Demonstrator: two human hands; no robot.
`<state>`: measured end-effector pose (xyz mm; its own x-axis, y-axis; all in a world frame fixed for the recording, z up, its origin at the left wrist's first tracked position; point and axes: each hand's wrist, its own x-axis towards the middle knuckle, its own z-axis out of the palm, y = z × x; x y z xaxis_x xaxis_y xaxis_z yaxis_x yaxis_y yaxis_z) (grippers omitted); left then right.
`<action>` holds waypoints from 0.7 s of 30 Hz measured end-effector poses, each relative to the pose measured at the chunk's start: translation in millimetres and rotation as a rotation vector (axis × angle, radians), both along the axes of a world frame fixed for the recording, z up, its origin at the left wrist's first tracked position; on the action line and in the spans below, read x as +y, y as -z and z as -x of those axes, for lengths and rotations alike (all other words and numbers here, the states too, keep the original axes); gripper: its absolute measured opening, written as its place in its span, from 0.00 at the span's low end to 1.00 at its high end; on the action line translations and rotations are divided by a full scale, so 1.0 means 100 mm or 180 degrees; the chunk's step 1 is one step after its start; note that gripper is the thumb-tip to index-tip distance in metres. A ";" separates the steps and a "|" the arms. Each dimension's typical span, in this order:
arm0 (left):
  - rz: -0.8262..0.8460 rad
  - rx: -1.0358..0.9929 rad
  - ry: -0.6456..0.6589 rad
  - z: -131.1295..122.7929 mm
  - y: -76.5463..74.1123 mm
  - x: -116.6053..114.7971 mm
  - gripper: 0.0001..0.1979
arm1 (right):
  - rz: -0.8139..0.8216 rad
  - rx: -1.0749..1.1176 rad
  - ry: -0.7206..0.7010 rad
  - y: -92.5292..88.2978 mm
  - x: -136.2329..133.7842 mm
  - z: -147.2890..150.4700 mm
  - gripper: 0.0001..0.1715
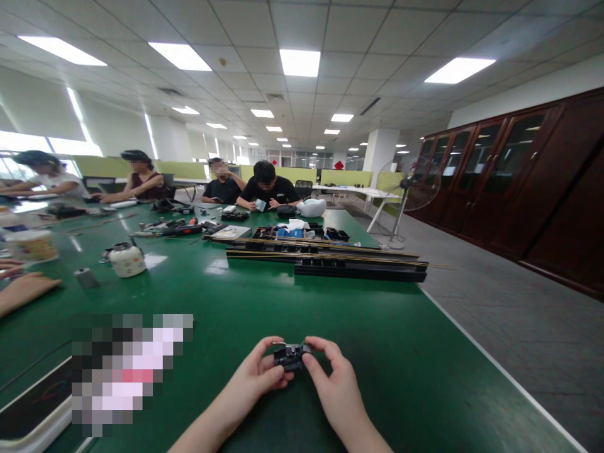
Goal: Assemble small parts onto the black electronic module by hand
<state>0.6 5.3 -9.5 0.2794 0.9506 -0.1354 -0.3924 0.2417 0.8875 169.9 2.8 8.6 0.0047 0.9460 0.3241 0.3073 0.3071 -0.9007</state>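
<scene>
Between my two hands is a small black mechanical part [290, 357] with a thin silvery lever at its upper left. My left hand [257, 374] grips its left end, thumb in front and fingers behind. On the right end, the thumb and forefinger of my right hand [333, 377] pinch the part. It is held just above the green table [401, 352], near the front edge. The part's exact kind is too small to make out.
Long black rails [361, 270] with thin brass-coloured rods lie across the table ahead. To the left stand a white patterned jar [126, 260], a grey metal cylinder [85, 277] and a white-rimmed tray [47, 425]. Another person's hand [33, 290] rests at the far left. Several people sit farther back.
</scene>
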 end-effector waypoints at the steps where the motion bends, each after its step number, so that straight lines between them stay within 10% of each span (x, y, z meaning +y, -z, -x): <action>1: -0.0009 -0.0004 0.0025 0.00 0.00 0.00 0.23 | -0.0058 -0.0056 -0.0083 -0.02 -0.02 0.01 0.11; 21: -0.0240 0.0031 0.0294 0.01 -0.01 -0.01 0.21 | 0.0092 -0.0790 -0.0540 -0.09 -0.04 0.04 0.10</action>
